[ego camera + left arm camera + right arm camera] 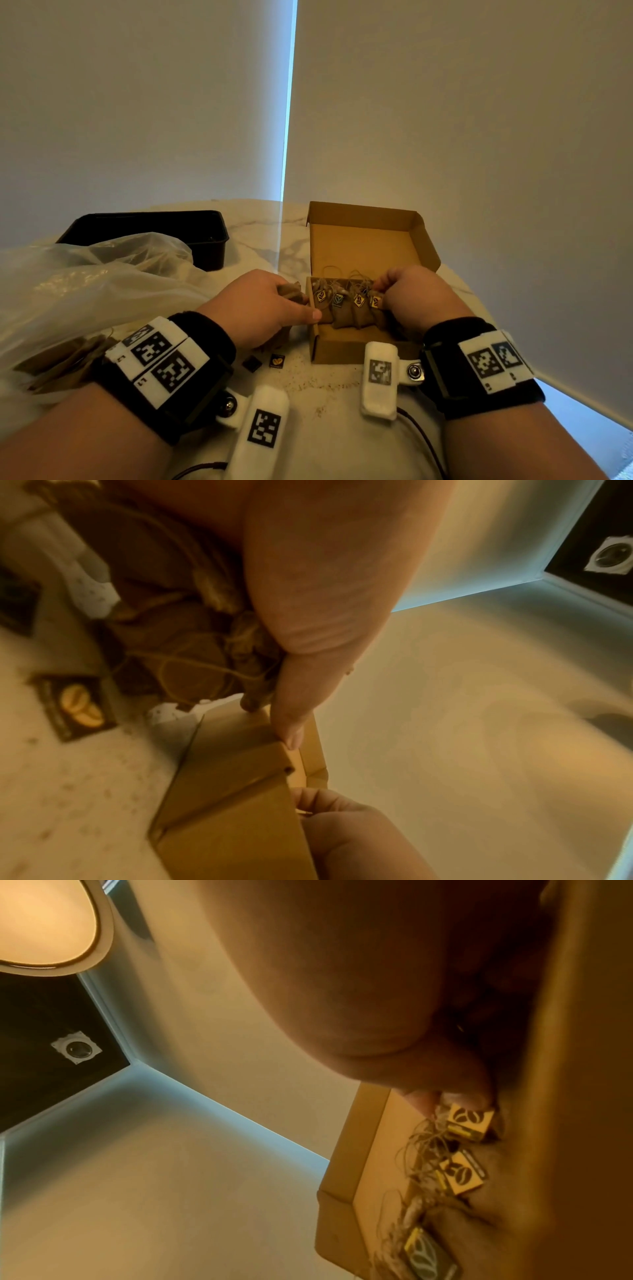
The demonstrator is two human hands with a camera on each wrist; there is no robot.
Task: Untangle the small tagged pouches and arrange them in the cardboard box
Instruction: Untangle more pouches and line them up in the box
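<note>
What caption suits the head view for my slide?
Right hand adjusts tagged pouches in the cardboard box; left hand holds more pouches beside it.

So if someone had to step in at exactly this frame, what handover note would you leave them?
Left hand: grips a tangled clump of brown pouches just outside the cardboard box, thumb against its left wall.
Right hand: reaches into the box, its fingertips pinch at the tag of the rightmost pouch.
Done: four tagged pouches stand in a row in the box, strings loose behind them.
Left: separate the clump and add those pouches; more brown pouches lie under the plastic bag. Two loose tags sit on the table. A black tray stands behind.
</note>
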